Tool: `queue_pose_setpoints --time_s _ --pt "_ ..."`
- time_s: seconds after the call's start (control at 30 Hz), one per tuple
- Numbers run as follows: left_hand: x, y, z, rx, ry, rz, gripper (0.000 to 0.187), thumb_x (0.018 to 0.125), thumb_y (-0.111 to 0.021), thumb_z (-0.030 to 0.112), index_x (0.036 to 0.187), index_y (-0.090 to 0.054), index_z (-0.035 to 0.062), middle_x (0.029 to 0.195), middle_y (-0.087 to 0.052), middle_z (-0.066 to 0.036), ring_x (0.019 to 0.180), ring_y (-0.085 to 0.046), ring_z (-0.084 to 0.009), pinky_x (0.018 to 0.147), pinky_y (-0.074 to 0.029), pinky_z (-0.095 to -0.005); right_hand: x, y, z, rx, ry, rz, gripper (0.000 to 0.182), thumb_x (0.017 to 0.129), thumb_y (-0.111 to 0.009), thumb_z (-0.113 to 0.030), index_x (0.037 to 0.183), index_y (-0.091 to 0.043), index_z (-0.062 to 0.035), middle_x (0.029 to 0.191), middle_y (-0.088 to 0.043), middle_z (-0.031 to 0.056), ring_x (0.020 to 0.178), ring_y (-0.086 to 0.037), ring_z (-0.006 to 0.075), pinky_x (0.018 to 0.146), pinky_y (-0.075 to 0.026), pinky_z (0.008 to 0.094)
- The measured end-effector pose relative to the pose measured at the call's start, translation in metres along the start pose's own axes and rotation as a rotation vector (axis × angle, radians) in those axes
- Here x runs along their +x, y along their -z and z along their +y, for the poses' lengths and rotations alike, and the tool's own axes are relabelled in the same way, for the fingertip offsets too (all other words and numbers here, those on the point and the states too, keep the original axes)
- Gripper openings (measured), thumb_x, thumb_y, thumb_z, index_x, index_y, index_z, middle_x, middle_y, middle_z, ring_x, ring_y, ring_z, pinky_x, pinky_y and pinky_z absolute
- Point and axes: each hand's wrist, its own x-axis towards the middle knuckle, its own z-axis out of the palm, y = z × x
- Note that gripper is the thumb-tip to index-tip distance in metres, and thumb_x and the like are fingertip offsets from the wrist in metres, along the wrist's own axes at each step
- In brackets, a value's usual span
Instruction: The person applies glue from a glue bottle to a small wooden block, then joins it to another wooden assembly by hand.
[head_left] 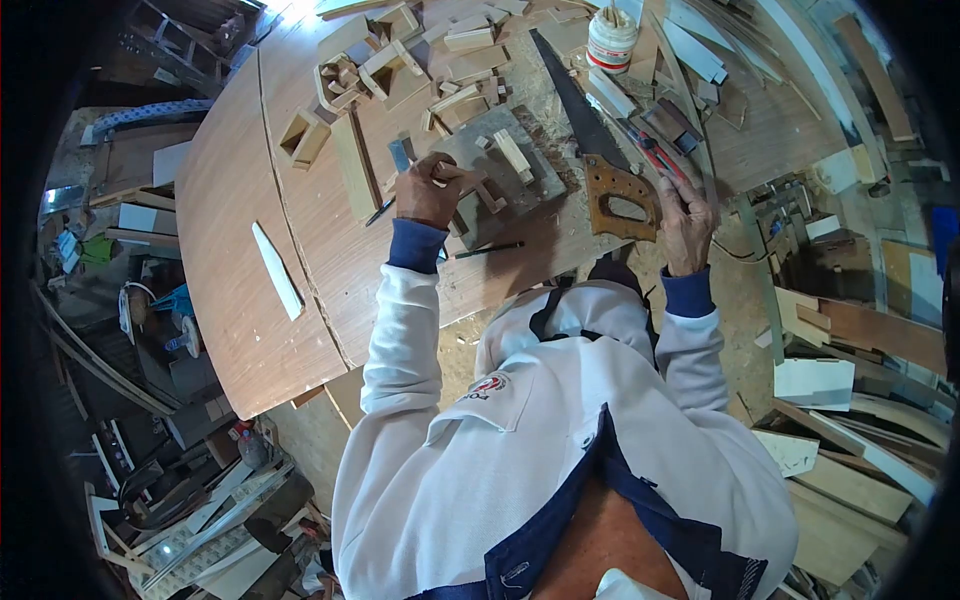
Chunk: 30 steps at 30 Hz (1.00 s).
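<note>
My left hand (430, 190) is closed around a small wooden piece (482, 188) over the near left side of a grey board (530, 205). A light wood block (514, 158) lies on that board. My right hand (687, 218) is at the table's near right edge, with its fingers on a red-handled tool (655, 152); the thumb side is partly hidden. Between my hands lies a handsaw (618, 198), its wooden handle toward me and its dark blade pointing away.
Wooden blocks and small assemblies (395, 70) cover the back of the table (230, 250). A white glue tub (612, 42) stands at the back right. A pale pointed strip (277, 270) lies at left. A dark pencil (488, 250) is near the front edge.
</note>
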Motion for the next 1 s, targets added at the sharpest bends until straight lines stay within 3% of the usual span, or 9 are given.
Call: queue_pose_setpoints --time_s 0.17,0.27,0.47,0.7,1.0 --pt "0.002 0.003 0.016 0.086 0.027 -0.048 0.021 0.068 -0.075 0.017 0.084 -0.067 0.0074 0.077 -0.070 -0.010 0.073 -0.069 -0.0221 0.065 -0.053 -0.0299 0.002 0.001 0.008 -0.037 0.040 0.026 0.028 0.090 -0.058 -0.019 0.105 -0.065 0.0036 0.093 -0.067 0.0085 0.085 -0.059 0.0142 0.078 -0.047 0.0275" --pt "0.002 -0.002 0.013 0.001 -0.004 -0.011 0.022 0.065 -0.075 0.015 0.081 -0.067 0.0011 0.070 -0.067 -0.014 0.064 -0.067 -0.0238 0.060 -0.052 -0.0313 0.001 0.002 0.005 -0.027 0.072 0.016 0.028 0.090 -0.058 -0.019 0.104 -0.066 0.0038 0.094 -0.067 0.0096 0.085 -0.059 0.0147 0.078 -0.047 0.0279" --pt "0.002 -0.008 0.006 0.006 -0.017 0.011 0.023 0.066 -0.074 0.014 0.084 -0.067 0.0009 0.071 -0.067 -0.015 0.067 -0.068 -0.0248 0.061 -0.053 -0.0316 0.004 0.003 0.009 -0.078 0.202 0.042 0.028 0.090 -0.058 -0.020 0.105 -0.066 0.0025 0.093 -0.068 0.0105 0.084 -0.059 0.0149 0.077 -0.047 0.0278" --pt "0.000 -0.010 0.008 0.001 0.024 -0.018 0.024 0.066 -0.074 0.014 0.085 -0.068 0.0017 0.076 -0.068 -0.016 0.069 -0.067 -0.0263 0.064 -0.053 -0.0324 0.008 0.005 0.024 0.030 0.111 0.015 0.028 0.089 -0.059 -0.020 0.105 -0.066 0.0026 0.093 -0.068 0.0109 0.085 -0.059 0.0149 0.077 -0.047 0.0280" --pt "-0.006 -0.018 -0.008 -0.032 -0.020 0.092 0.041 0.068 -0.073 0.022 0.106 -0.065 0.0082 0.089 -0.068 -0.016 0.083 -0.066 -0.0301 0.072 -0.052 -0.0364 0.005 0.007 0.013 -0.040 0.165 0.057 0.027 0.088 -0.060 -0.018 0.104 -0.066 0.0036 0.092 -0.068 0.0114 0.083 -0.060 0.0150 0.076 -0.047 0.0278"
